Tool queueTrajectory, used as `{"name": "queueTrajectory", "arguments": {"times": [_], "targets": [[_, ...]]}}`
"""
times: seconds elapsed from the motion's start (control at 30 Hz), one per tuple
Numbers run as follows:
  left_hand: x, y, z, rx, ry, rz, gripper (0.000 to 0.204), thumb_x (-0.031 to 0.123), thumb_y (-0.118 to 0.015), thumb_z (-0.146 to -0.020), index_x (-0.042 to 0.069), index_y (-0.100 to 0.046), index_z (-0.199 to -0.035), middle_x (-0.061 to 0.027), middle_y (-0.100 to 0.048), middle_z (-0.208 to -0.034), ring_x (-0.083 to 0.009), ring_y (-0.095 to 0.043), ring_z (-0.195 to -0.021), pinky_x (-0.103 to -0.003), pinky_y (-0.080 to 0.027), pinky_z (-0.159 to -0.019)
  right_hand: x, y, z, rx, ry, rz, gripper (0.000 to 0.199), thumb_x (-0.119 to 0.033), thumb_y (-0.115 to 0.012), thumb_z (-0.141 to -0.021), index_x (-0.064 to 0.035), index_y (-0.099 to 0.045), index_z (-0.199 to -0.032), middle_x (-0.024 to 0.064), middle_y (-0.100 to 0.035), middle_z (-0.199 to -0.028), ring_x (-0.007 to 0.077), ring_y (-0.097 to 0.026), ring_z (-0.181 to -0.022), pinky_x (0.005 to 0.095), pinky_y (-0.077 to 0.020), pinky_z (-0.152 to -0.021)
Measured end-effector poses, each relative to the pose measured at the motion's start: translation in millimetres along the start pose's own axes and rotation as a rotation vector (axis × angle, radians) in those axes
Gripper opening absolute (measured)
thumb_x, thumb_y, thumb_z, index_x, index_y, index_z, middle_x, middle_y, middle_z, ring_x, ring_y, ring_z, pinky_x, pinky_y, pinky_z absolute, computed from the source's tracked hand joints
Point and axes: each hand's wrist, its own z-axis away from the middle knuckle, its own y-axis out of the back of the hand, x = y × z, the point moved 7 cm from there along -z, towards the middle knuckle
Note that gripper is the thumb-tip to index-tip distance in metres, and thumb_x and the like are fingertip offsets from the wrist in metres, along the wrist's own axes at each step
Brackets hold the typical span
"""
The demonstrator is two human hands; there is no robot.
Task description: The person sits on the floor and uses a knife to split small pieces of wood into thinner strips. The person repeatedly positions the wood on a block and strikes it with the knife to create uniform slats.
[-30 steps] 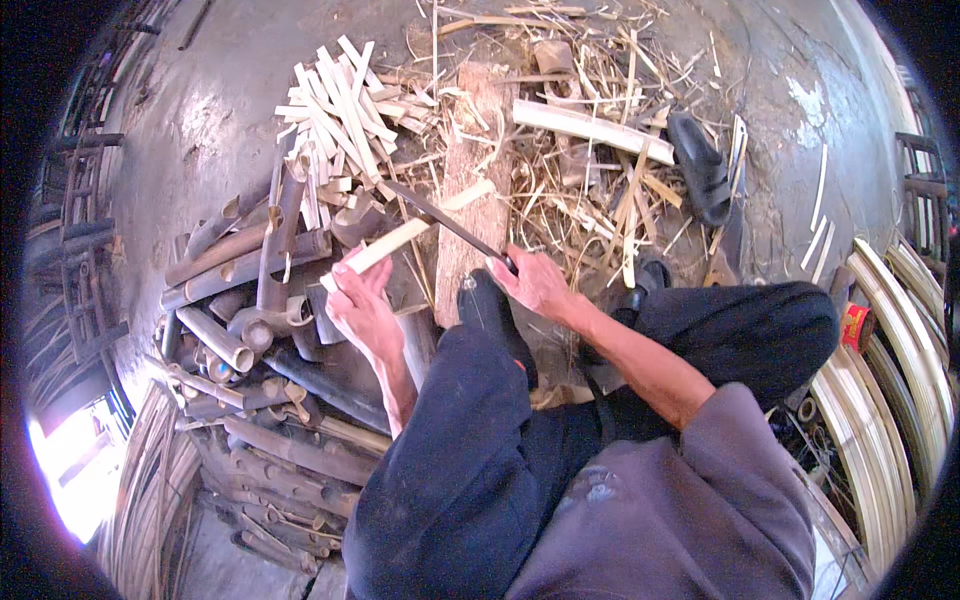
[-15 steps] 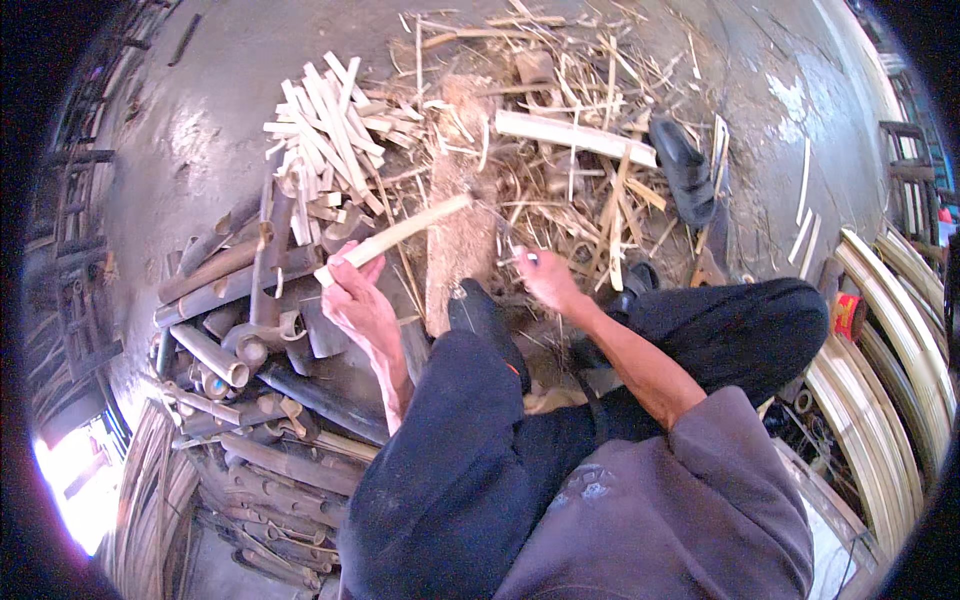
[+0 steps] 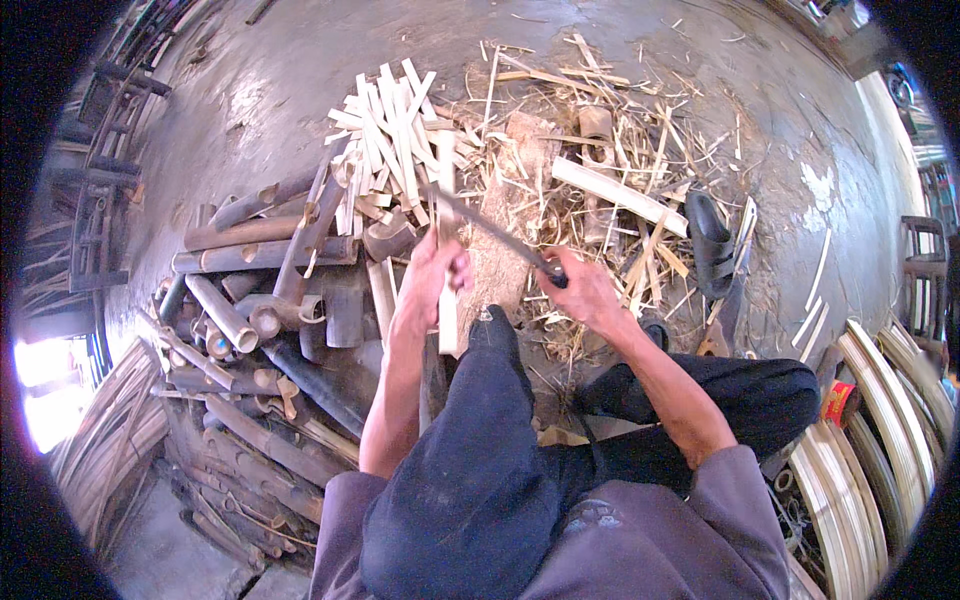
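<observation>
My left hand is left of centre, its fingers curled round a pale bamboo strip that stands out above and below it. In my right hand is the handle of a knife. Its long dark blade slants up and to the left, the tip reaching the upper part of the strip. Whether the blade touches the strip I cannot tell. Beneath the blade lies a rough, worn wooden block, with my dark-covered foot against its near end.
Beyond my left hand lies a heap of cut pale strips. Dark bamboo tubes are piled at the left. Shavings, a broad split bamboo piece and a black sandal lie on the right. Long bundled slats stand far right.
The strip has turned from slanting to nearly upright in my left hand, which has moved right. The knife blade now lies across toward it. The whole view has shifted.
</observation>
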Motion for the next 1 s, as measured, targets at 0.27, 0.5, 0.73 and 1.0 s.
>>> {"name": "queueTrajectory", "arguments": {"times": [0.27, 0.5, 0.73, 1.0], "targets": [[-2, -13, 73, -0.130, 0.151, -0.005, 0.048, 0.012, -0.050, -0.097, 0.013, -0.038, -0.143, 0.0065, -0.034, -0.066, -0.0021, -0.030, -0.048, -0.017, -0.026, -0.039, -27, 10, -39, -0.105, 0.353, 0.202, 0.027, -0.035, -0.067, -0.080, -0.0124, -0.059, -0.092, 0.0147, -0.065, -0.073, 0.0377, -0.065, -0.072, 0.0469, -0.0515, -0.062], [-1, 23, 151, -0.298, -0.020, -0.193, 0.068, 0.028, -0.062, -0.090, 0.003, -0.031, -0.145, 0.0035, -0.047, -0.064, -0.0068, -0.044, -0.050, -0.022, -0.036, -0.042, 114, 150, -62, 0.355, -0.440, 0.062, 0.042, -0.036, -0.066, -0.081, 0.0048, -0.065, -0.092, 0.0187, -0.067, -0.072, 0.0287, -0.066, -0.059, 0.0397, -0.0510, -0.057], [38, 7, -25, -0.015, -0.563, -0.151, 0.029, 0.017, -0.050, -0.099, 0.001, -0.049, -0.123, -0.0086, -0.063, -0.088, -0.0165, -0.061, -0.082, -0.030, -0.049, -0.076, 40, 95, -17, 0.081, -0.436, -0.582, 0.029, -0.032, -0.061, -0.091, -0.0047, -0.057, -0.082, -0.0001, -0.052, -0.058, 0.0100, -0.050, -0.048, 0.0249, -0.0397, -0.047], [48, -21, -8, 0.141, -0.794, -0.212, 0.031, 0.021, -0.049, -0.099, -0.001, -0.051, -0.120, -0.0110, -0.065, -0.102, -0.0151, -0.061, -0.092, -0.030, -0.045, -0.091, -44, 81, 48, -0.019, -0.311, -0.672, 0.041, -0.012, -0.055, -0.092, 0.0058, -0.047, -0.127, 0.0021, -0.056, -0.066, 0.0093, -0.057, -0.056, 0.0238, -0.0462, -0.053]]}}
